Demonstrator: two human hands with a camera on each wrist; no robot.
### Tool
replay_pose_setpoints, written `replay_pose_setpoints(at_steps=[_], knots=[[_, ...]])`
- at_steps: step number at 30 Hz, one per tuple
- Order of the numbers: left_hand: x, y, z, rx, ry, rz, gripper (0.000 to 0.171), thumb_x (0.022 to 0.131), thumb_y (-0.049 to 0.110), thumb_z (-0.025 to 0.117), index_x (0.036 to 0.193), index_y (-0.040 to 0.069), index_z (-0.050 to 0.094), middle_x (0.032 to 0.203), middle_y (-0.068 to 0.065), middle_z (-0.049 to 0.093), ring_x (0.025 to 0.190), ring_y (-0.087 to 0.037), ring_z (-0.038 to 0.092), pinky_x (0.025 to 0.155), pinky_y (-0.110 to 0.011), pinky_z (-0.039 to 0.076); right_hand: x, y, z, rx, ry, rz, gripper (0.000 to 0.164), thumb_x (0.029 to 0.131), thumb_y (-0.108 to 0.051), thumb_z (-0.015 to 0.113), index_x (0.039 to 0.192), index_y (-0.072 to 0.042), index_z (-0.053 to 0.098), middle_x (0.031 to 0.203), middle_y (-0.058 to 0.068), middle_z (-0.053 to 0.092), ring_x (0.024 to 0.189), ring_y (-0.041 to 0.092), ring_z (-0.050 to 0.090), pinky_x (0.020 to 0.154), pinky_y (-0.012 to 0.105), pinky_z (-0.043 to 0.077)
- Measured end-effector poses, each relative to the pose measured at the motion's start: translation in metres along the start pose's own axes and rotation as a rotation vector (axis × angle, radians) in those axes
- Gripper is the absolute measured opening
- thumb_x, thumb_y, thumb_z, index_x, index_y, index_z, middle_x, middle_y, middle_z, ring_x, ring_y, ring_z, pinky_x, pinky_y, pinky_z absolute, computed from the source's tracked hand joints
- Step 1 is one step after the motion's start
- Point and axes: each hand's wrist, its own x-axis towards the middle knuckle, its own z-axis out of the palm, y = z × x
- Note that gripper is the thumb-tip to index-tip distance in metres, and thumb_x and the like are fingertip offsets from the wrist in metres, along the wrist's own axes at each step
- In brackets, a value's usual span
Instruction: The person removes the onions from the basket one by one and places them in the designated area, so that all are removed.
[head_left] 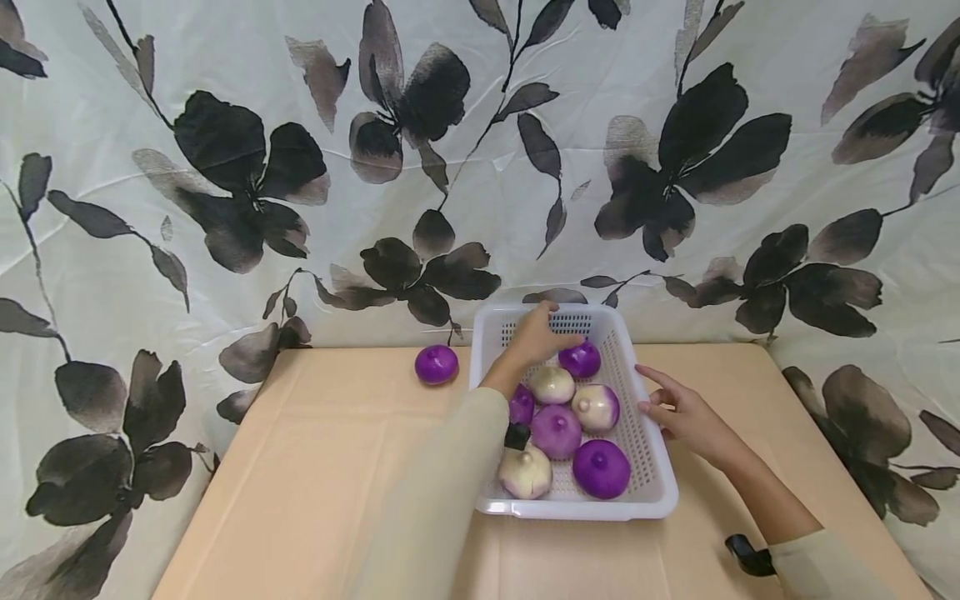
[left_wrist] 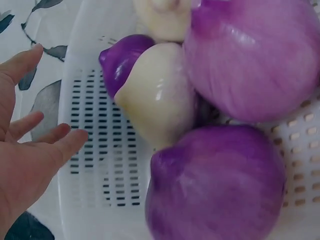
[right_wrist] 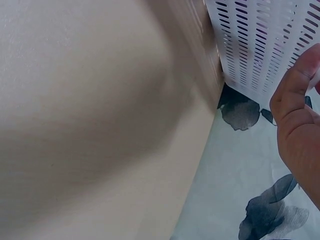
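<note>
A white perforated plastic basket [head_left: 652, 487] stands on the table, holding several onions, some purple and some pale. My left hand [head_left: 536, 337] reaches over its far left part, fingers spread, with a purple onion [head_left: 581, 360] close to the thumb in the head view. The left wrist view shows this hand [left_wrist: 35, 145] apart from the onions, its fingers extended. Beside the basket's right wall is my right hand [head_left: 686, 417], its index finger and thumb extended to the outer side. In the right wrist view, the right thumb [right_wrist: 297, 95] lies by the slotted wall.
One purple onion [head_left: 437, 364] lies outside the basket, to its left near the table's back edge. Behind the light wooden table [head_left: 322, 467] hangs a white cloth [head_left: 540, 217] with dark flowers. A larger purple onion [head_left: 602, 468] sits at the basket's near right.
</note>
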Motion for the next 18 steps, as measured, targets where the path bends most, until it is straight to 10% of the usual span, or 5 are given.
replay_pose_setpoints(at_steps=[18], knots=[[0.007,-0.013,0.033,0.129,-0.038,-0.059,0.084,0.075,0.03,0.082,0.142,0.002,0.039,0.136,-0.016,0.056,0.127,-0.027,0.053,0.11,-0.036,0.04,0.002,0.0,0.001,0.02,-0.01,-0.012,0.07,0.096,-0.022,0.06,0.154,-0.014,0.022,0.1,0.024,0.055,0.088,0.026,0.069,0.068,0.042,0.061]])
